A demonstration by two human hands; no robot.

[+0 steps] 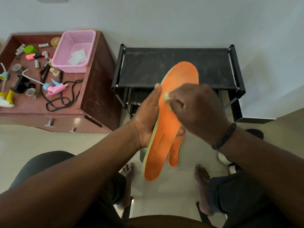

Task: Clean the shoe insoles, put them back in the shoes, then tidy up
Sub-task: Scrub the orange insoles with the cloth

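The task looked to be in its cleaning stage. The left hand [148, 112] gripped an orange insole [171, 122] along its left edge, upright above the floor, while the right hand [195, 109] pinched a small pale wipe [166, 96] against its face. A second insole [176, 150] hung behind. Refitting and tidying remained. The insole's orange surface appeared faded toward the toe.

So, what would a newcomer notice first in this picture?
The bright orange insole at the centre, held up by the left hand while the right hand presses a small pale wipe on it. A second insole shows just behind it. At the left, a pink basket stands on a cluttered brown cabinet.
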